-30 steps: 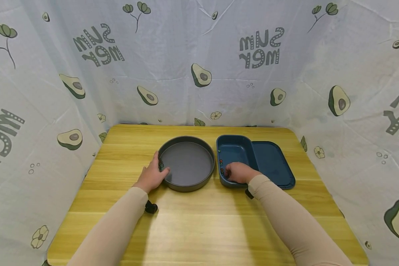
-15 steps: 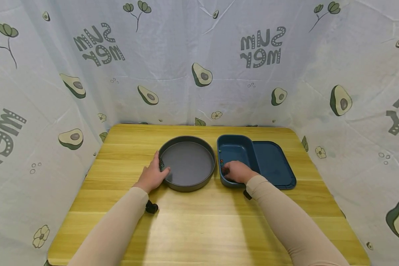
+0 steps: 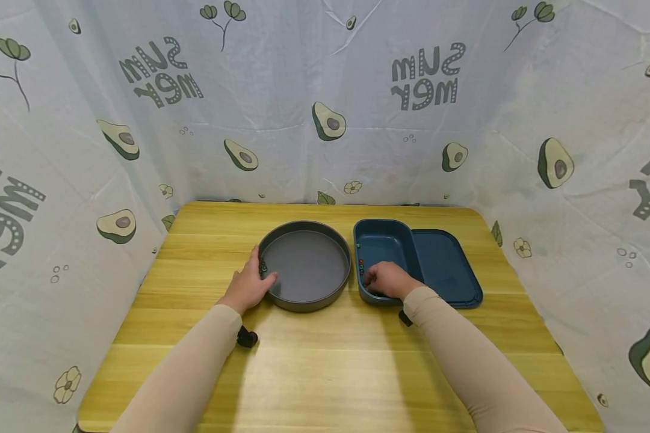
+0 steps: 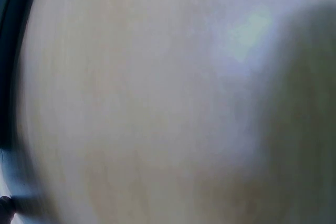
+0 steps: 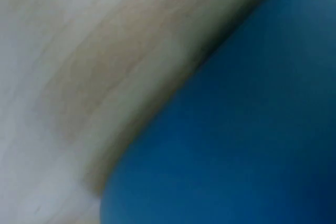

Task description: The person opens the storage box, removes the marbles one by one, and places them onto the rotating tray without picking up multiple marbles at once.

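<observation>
One spread hand [image 3: 247,283] touches the pan [image 3: 306,264]

The right grip [image 3: 388,279] has edged toward the left wall of the blue rectangular box [image 3: 390,245]; fewer red and green beads [image 3: 361,265] now show just beside it.

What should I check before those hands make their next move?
1. Left hand touching the left side of the grey pan: ok.
2. Pan flat on the wooden table: ok, as it appears.
3. Right hand inside the blue box: ok.
4. Right hand holding a piece: cannot tell, the hand hides it.
5. Small coloured pieces near that hand: ok, along the box's left wall.
</observation>
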`<state>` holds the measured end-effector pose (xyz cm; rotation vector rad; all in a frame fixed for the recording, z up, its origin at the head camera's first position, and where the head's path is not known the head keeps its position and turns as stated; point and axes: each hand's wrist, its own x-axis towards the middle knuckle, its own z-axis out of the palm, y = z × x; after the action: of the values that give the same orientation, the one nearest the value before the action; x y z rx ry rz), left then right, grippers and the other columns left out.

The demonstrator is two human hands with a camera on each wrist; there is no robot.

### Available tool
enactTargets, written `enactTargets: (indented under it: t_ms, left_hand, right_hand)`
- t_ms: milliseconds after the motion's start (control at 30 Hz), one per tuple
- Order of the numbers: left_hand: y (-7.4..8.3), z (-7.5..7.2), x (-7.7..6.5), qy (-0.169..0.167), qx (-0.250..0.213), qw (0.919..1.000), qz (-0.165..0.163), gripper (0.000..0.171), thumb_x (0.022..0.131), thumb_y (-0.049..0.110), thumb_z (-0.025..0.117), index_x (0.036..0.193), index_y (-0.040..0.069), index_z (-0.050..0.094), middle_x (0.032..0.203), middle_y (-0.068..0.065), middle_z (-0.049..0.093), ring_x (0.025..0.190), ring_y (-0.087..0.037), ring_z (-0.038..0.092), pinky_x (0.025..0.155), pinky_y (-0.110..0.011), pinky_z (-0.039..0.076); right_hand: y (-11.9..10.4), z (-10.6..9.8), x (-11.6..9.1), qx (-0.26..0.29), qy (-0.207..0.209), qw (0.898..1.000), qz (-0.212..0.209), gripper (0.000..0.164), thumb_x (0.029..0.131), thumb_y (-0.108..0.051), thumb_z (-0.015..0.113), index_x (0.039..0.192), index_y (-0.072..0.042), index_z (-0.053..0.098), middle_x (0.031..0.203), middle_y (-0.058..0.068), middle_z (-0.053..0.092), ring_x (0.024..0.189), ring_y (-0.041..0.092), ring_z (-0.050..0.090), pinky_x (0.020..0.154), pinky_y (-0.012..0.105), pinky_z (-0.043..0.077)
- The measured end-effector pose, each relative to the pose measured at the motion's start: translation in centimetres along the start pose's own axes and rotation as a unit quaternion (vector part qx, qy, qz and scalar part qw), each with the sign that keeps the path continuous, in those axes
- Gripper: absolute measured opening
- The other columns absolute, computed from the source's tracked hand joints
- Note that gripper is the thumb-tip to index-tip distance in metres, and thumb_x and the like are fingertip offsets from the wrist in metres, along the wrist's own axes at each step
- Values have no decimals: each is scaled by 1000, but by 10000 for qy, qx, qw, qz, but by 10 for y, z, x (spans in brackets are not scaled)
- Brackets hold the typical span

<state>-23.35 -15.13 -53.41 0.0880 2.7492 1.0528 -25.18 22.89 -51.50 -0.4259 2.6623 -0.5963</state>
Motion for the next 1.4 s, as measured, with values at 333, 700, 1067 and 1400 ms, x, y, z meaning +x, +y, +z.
enactTargets:
  t_ms: [333,700,1067,1400]
  left_hand:
    - [0,0,0,-22,-38,10000,6,99,104,49,57,171,12,-7,178,-15,9,161,-41,23,128,-72,3]
    - [-1,1,0,-37,-2,10000,-26,99,105,49,57,170,13,-8,178,-15,9,161,-41,23,128,-72,4]
    - [2,0,-1,-34,71,10000,-22,98,106,47,56,170,12,-9,177,-18,10,161,-42,23,128,-73,4]
    - [2,0,-2,-21,50,10000,-25,98,105,47,57,170,12,-7,178,-17,11,161,-41,24,128,-72,4]
  right_hand:
    - [2,3,0,215,22,9997,-71,12,96,-5,73,105,-8,80,110,9,78,102,25,71,89,43,61]
    - [2,5,1,163,51,9997,-170,11,94,-6,74,104,-8,79,109,7,78,97,21,68,91,42,59]
    - [3,3,2,113,38,9997,-194,11,94,-6,74,103,-9,79,108,6,78,94,18,66,89,40,59]
    - [3,5,2,138,46,9998,-156,11,95,-6,74,104,-9,80,110,6,79,99,21,69,92,43,60]
